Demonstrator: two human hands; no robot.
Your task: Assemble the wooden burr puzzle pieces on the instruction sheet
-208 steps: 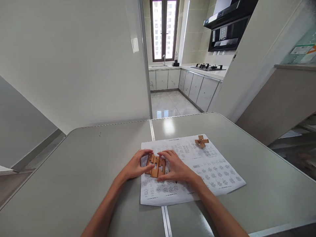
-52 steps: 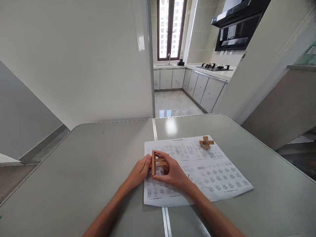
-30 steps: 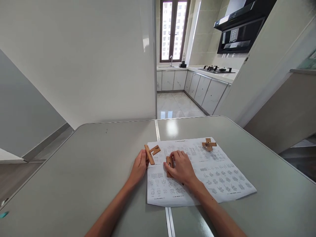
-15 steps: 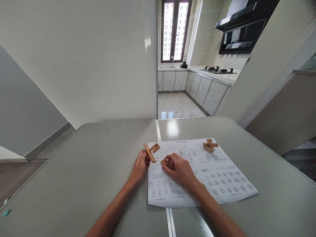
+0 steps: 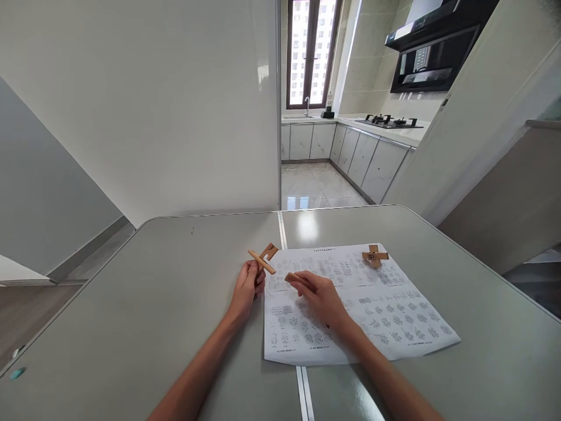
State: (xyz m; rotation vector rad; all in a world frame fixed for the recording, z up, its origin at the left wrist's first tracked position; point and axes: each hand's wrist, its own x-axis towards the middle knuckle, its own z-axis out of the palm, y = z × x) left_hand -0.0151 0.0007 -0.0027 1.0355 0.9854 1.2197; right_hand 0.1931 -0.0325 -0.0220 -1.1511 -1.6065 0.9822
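Note:
My left hand (image 5: pixel 249 286) is closed on wooden puzzle pieces (image 5: pixel 262 262): a slim stick crosses a notched piece with a dark mark on its end. My right hand (image 5: pixel 319 295), palm down above the instruction sheet (image 5: pixel 355 304), pinches another flat wooden puzzle piece (image 5: pixel 300 280) between thumb and fingers. A small gap separates the pieces in the two hands. Printed diagrams cover the sheet. On its far right part stands a cross-shaped wooden puzzle assembly (image 5: pixel 374 256) with a mark on its face, apart from both hands.
The grey table (image 5: pixel 175 304) has a pale seam (image 5: pixel 303 389) running front to back. A small teal object (image 5: pixel 17 373) shows at the lower left, by the table's edge. Beyond the table are a white wall (image 5: pixel 184 105) and a kitchen with a gas hob (image 5: pixel 390 121).
My left hand has tilted its pieces and drawn them slightly left. The right hand has turned its piece from lying low near the sheet to a flatter, edge-on hold.

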